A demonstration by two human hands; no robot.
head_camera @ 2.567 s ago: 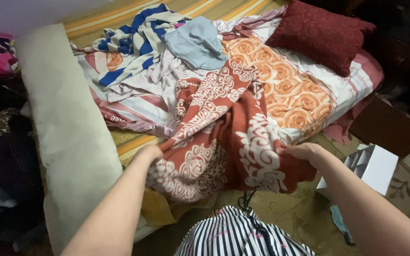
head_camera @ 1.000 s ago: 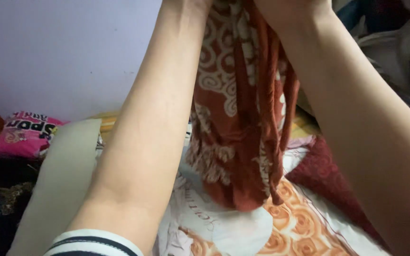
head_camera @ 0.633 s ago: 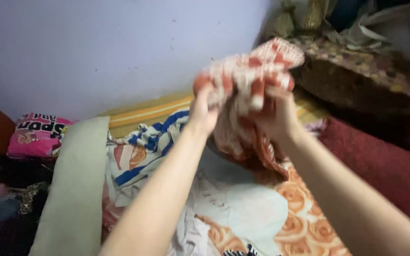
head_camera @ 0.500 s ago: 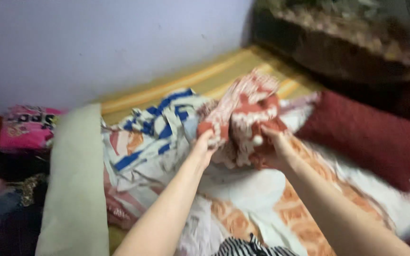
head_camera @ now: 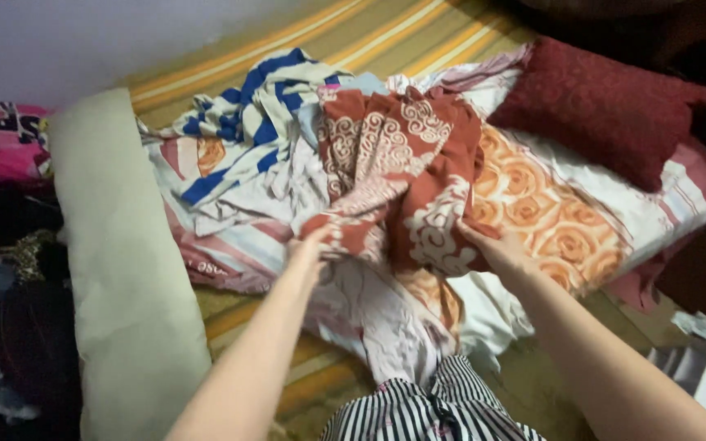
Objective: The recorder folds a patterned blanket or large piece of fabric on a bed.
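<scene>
Cluttered bed (head_camera: pixel 418 45) with striped mat, mid-frame. Left hand (head_camera: pixel 310 243) and right hand (head_camera: pixel 496 245), each grip closed on rust-red cotton cloth with white scrolls (head_camera: pixel 402 171), atop heaped laundry at centre. Risk: snagging blue-and-white striped garment (head_camera: pixel 243 106) beneath, dragging it along.

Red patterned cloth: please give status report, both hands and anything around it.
Left hand and right hand grip red patterned cloth. Cloth bunched on bed, on blue striped garment and rose-print sheet. Nothing blocking.

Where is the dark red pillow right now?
In the head view the dark red pillow lies at the upper right on the rose-print sheet, to the right of the red patterned cloth.
</scene>
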